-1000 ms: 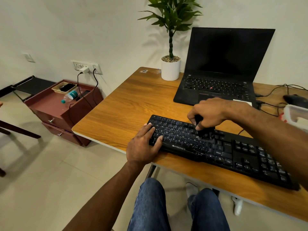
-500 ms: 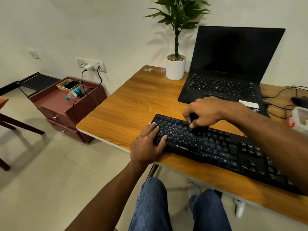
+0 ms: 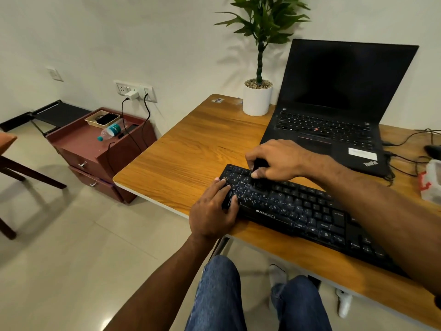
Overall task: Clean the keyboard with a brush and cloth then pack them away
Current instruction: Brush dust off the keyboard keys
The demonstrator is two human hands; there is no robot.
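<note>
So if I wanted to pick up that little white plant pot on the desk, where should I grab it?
Hold the white pot around its round middle with your fingers, coming from the front-left where the desk is bare. It stands upright, the laptop crowds its right side, and the plant blocks the top.

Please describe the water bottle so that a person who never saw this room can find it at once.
Look left of the wooden desk for the low red cabinet under the wall sockets. The bottle lies on its side on the cabinet top, just in front of a beige tray. It is the only clear item there, with a teal label and cap.
</note>
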